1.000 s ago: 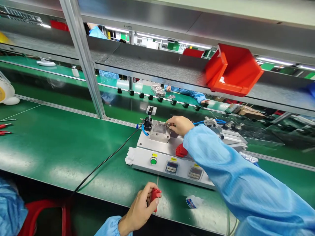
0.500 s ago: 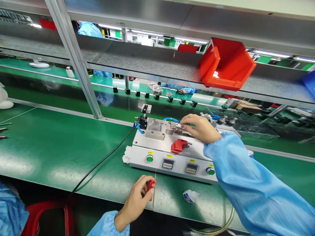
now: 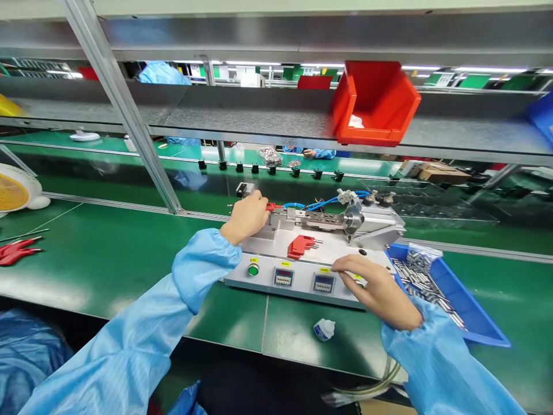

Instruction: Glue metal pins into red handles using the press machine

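Observation:
A grey bench machine (image 3: 341, 249) with a green button (image 3: 253, 268) and two small displays stands on the green table. My left hand (image 3: 246, 216) is closed on a small red part (image 3: 271, 206) at the machine's back left fixture. My right hand (image 3: 378, 291) rests on the machine's front right corner, fingers stretched over the panel, holding nothing that I can see. A second red part (image 3: 299, 246) lies on the machine's top plate. A metal slide with blue hoses (image 3: 328, 216) runs along the back.
A blue tray (image 3: 469, 305) of several metal pins sits right of the machine. A red bin (image 3: 374, 104) hangs on the shelf above. Red-handled tools (image 3: 15, 251) and a fan (image 3: 15, 190) are at the far left. A small white bottle (image 3: 324, 329) lies near the table's front edge. Another person's hands work across the line.
My left hand carried the red part from the table's front edge up to the machine's back left fixture. My right hand came back from the slide to the front right corner.

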Motion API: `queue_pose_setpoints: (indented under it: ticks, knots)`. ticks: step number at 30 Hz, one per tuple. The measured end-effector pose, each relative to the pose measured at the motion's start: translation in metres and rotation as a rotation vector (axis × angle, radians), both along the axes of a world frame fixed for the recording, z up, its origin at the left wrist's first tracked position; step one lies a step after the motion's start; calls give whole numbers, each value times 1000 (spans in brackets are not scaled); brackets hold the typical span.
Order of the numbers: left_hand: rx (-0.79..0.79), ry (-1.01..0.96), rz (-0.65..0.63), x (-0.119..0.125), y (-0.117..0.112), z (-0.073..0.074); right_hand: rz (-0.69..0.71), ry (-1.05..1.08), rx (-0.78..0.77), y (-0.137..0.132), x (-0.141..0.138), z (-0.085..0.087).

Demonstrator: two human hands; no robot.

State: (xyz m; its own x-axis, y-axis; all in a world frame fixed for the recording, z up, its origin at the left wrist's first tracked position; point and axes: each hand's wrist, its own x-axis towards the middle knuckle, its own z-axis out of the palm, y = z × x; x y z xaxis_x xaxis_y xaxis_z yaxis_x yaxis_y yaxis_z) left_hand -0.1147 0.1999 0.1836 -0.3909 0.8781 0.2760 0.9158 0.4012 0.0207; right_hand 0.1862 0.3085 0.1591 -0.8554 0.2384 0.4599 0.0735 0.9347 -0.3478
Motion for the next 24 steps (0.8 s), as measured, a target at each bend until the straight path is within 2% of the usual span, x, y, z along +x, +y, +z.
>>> queue_pose_setpoints:
  ticks: [2, 5, 8, 14, 18, 21, 24]
  knots:
    - [-85, 29, 16, 1, 7, 0, -6, 2, 6, 1, 9, -6]
    - [-93, 47, 13, 4, 3, -5, -25, 12, 12, 6, 22, -12]
    - [-38, 78, -5, 4, -9, -14, -50, 35, 26, 13, 32, -18]
    - [125, 121, -151, -2, -21, -41, -125, 63, 20, 23, 40, -28]
    - [157, 98, -162, -6, -27, -46, -179, 57, 25, 25, 44, -35]
    - [252, 75, -200, -2, -46, -53, -327, 69, 104, 24, 54, -43]
    - [326, 86, -294, 12, -74, -74, -451, 31, 180, 23, 64, -55]
